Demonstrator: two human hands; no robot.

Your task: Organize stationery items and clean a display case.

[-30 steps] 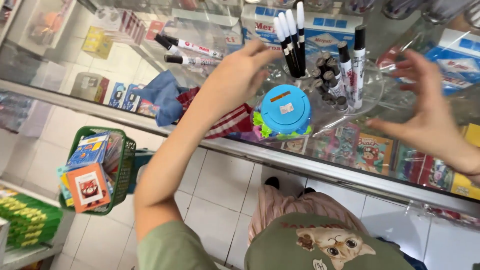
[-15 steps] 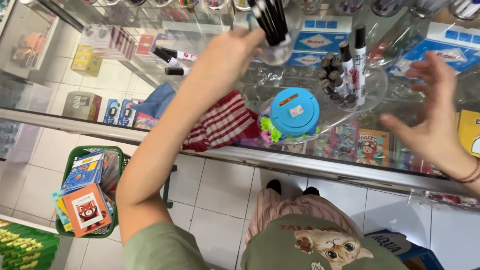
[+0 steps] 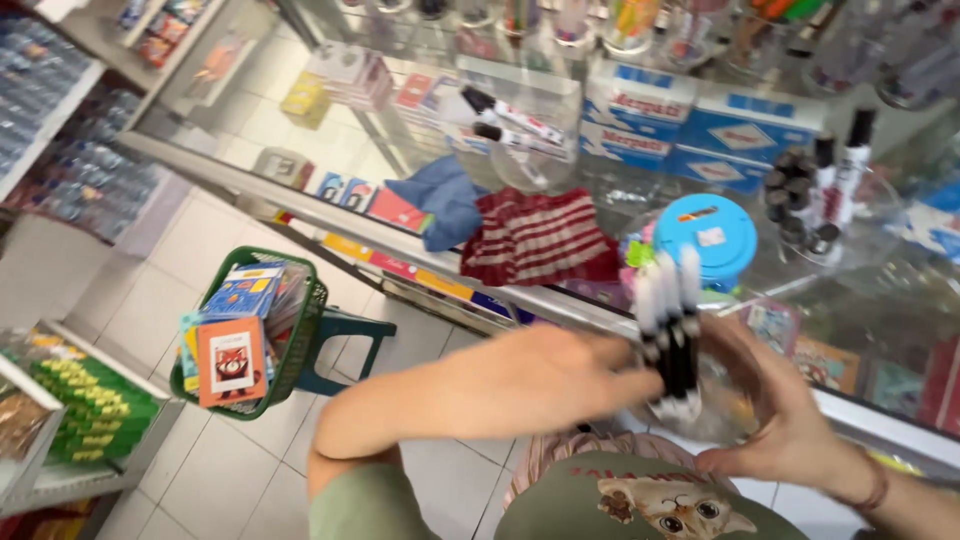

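— What sort of place is this?

— A shop. A glass tabletop (image 3: 560, 300) runs from the upper left of the frame down to the lower right, with a metal edge along its near side. Below it, at the left, is a pale tiled floor (image 3: 200, 270). A green basket (image 3: 290, 330) full of booklets sits on a stool at the lower left, and a shelf (image 3: 60, 470) with green packets fills the bottom left corner.

— What lies on the glass?

— A striped red and white cloth (image 3: 540, 235) at the middle, a blue cloth (image 3: 440, 200) just left of it, and a round blue tub (image 3: 705, 235) to its right. A clear cup (image 3: 820, 230) of markers stands at the upper right, and blue and white boxes (image 3: 690, 125) sit behind.

— And the hands?

— Both are low in the frame, in front of the tabletop's edge. The left hand (image 3: 560, 375) reaches in from the left, fingers closed around a bundle of markers (image 3: 670, 330). The right hand (image 3: 780, 410) cups the bundle's lower end from the right, fingers curled; motion blur hides whether they grip it.

— Which way do the markers point?

— Their long axis is near upright in the frame: white ends toward the top, black bodies running down toward the person's chest.
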